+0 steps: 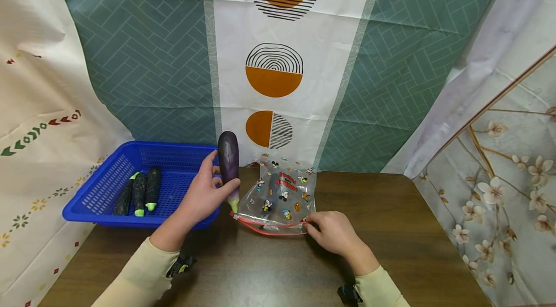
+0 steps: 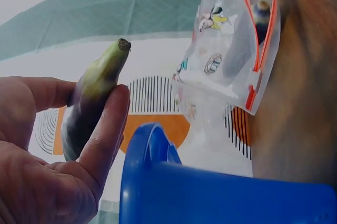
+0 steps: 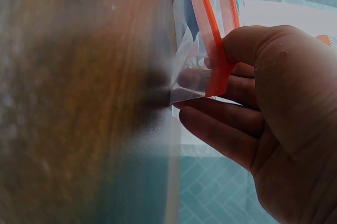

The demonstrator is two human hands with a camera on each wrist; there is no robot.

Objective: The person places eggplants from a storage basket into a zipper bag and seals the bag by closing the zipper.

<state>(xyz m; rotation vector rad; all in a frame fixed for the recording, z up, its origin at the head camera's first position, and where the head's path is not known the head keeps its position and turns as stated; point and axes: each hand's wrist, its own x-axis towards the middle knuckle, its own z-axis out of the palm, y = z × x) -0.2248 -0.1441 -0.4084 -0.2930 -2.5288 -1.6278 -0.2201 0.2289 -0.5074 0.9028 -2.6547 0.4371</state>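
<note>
A dark purple eggplant point(image 1: 229, 157) stands nearly upright in my left hand point(image 1: 204, 193), pinched between thumb and fingers, its pale green stem end pointing down. That stem end point(image 2: 113, 58) shows up close in the left wrist view. Beside it on the table lies a clear zip bag point(image 1: 254, 205) with cartoon prints and a red zip edge. Through the plastic another dark eggplant point(image 2: 261, 21) shows inside the bag. My right hand point(image 1: 334, 232) pinches the bag's right corner by the red zip strip point(image 3: 216, 66). The red slider point(image 2: 255, 80) sits at the opposite corner, near the held eggplant.
At left stands a blue plastic basket point(image 1: 71, 213) with three dark, rough-skinned, green-tipped vegetables point(image 1: 139, 193) in it. Its right side is close to my left hand. A patterned cloth point(image 1: 282, 104) hangs behind the brown wooden table point(image 1: 373, 201). Floral fabric point(image 1: 499, 210) borders the right.
</note>
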